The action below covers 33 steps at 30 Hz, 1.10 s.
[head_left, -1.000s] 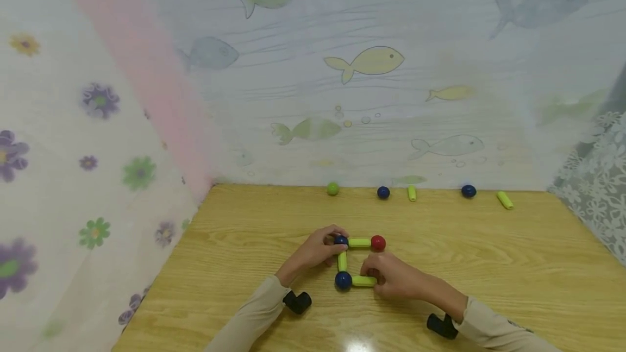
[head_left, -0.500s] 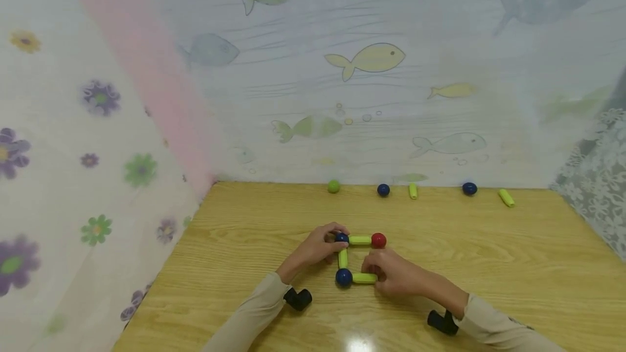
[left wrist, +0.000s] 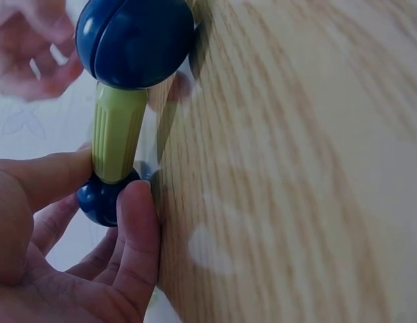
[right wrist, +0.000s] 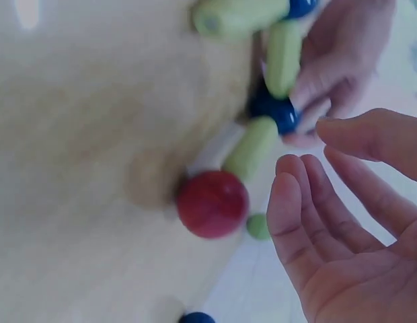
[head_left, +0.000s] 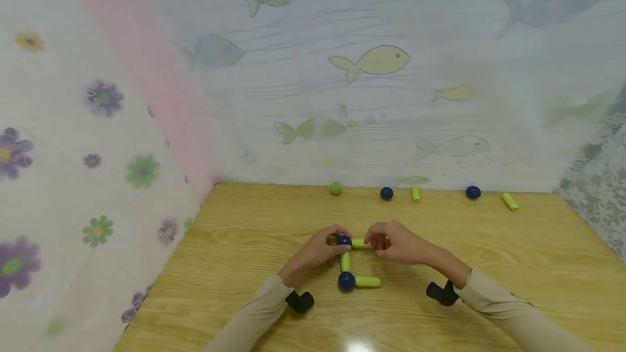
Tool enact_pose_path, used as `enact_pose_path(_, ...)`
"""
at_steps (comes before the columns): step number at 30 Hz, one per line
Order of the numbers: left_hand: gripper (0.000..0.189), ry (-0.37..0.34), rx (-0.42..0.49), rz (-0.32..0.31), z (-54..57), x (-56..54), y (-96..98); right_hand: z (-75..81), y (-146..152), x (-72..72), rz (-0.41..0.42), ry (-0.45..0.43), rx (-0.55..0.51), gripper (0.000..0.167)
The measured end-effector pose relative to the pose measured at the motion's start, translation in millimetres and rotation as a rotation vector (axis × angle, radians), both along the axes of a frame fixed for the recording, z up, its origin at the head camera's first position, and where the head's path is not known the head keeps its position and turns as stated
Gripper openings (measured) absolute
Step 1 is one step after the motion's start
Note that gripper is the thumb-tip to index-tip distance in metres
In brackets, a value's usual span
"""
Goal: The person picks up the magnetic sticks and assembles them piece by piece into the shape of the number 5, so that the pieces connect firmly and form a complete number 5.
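My left hand (head_left: 318, 249) pinches the far blue ball (head_left: 344, 240) between thumb and fingers. A yellow-green stick (head_left: 345, 262) joins that ball to the near blue ball (head_left: 346, 281), from which another yellow-green stick (head_left: 368, 282) points right with a free end. Also running right, from the far ball, is a third stick (head_left: 359, 243), tipped by a red ball (right wrist: 213, 204). The red ball is hidden behind my right hand (head_left: 403, 243) in the head view. In the right wrist view, that hand's fingers bend loosely beside the red ball, holding nothing.
Along the back edge of the wooden table (head_left: 254, 211) lie a green ball (head_left: 335, 188), a blue ball (head_left: 387, 193), a yellow-green stick (head_left: 415, 194), another blue ball (head_left: 473, 192) and a slanted stick (head_left: 509, 201). A fish-patterned curtain (head_left: 293, 86) hangs behind.
My right hand has let go of the near stick and moved away from me, to beside the red ball. My left hand keeps its hold on the far blue ball.
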<state>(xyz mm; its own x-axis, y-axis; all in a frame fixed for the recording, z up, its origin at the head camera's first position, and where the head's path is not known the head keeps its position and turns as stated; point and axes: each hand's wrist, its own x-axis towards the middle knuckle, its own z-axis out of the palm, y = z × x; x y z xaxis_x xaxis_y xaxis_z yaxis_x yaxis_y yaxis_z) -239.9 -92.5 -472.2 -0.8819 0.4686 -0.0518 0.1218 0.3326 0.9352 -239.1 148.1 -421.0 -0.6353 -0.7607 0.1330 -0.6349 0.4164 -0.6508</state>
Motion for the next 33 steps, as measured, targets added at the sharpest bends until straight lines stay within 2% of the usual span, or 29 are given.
enact_pose_path(10, 0.026, -0.001, 0.006, 0.003, 1.2, 2.1, 1.1, 12.4, -13, -46.9, -0.077, 0.021, -0.064, 0.020)
enact_pose_path(13, 0.025, -0.006, 0.005, 0.005, 2.3, 2.7, 1.2, 9.5, -19, -60.0, -0.107, 0.005, -0.088, 0.021)
enact_pose_path(20, 0.025, -0.006, 0.012, 0.007, 5.8, 3.4, 0.0, 2.0, -32, -86.0, -0.233, -0.102, -0.140, 0.026)
enact_pose_path(28, 0.026, -0.001, 0.023, 0.002, 4.5, 2.7, -1.1, -9.3, -50, -113.1, -0.314, -0.119, -0.220, 0.031)
enact_pose_path(33, 0.026, 0.010, 0.016, 0.005, 3.8, 2.2, -0.7, -8.1, -65, -127.4, -0.392, -0.161, -0.211, 0.031)
